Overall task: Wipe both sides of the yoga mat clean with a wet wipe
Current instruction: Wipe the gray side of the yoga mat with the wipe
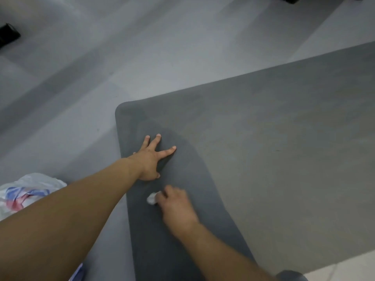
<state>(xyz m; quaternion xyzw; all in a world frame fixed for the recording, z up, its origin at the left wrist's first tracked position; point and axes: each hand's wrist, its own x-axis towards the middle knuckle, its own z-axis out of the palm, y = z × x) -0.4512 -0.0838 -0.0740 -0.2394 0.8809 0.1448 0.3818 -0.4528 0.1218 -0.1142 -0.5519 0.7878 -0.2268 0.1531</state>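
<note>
Yoga mat (pixel 263 149) lies on the floor; my left hand (pixel 151 159) presses it flat at eleven o'clock, my right hand (pixel 174 203) clutches the balled wet wipe (pixel 151 198) — I'd use overlapping strokes.

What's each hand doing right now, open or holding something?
Left hand: open, fingers spread flat on the yoga mat.
Right hand: closed, fingers curled round the wet wipe.

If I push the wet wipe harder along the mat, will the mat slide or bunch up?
Probably it stays put: the left hand presses flat on the mat near its corner. The mat lies flat without wrinkles, so it seems fairly grippy. The wipe, wadded in the right hand, looks soft.
</note>
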